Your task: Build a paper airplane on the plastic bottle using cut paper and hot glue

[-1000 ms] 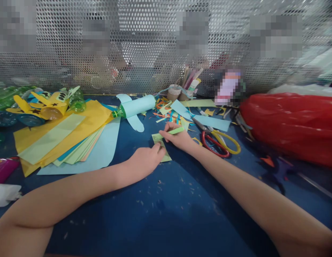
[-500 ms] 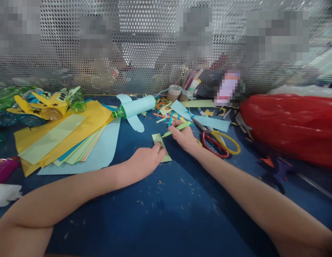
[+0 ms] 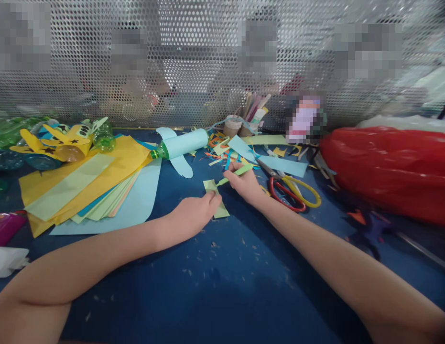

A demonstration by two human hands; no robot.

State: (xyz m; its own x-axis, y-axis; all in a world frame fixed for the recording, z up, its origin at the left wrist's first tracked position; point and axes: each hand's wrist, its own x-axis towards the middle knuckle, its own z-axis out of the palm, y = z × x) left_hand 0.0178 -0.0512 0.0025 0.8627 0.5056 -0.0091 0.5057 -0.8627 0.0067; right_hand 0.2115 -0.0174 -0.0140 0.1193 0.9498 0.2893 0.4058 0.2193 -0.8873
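A small light green paper piece (image 3: 210, 186) lies on the blue table (image 3: 222, 286). My left hand (image 3: 195, 213) rests on its near end, fingers pressed down flat on it. My right hand (image 3: 245, 184) grips a green pencil (image 3: 233, 175) whose tip touches the paper's far end. Red and yellow handled scissors (image 3: 292, 191) lie just right of my right hand.
A stack of yellow, green and blue paper sheets (image 3: 89, 186) lies at left with a yellow paper plane bottle (image 3: 60, 141). A bottle wrapped in light blue paper (image 3: 181, 143) sits behind. Paper scraps (image 3: 229, 150), a cup of sticks (image 3: 244, 119), a red plastic bag (image 3: 387, 165) and a perforated metal screen (image 3: 193, 62) surround.
My right hand has drawn back to the right and tilted the pencil, its tip staying on the far end of the paper. My left hand has stayed on the paper.
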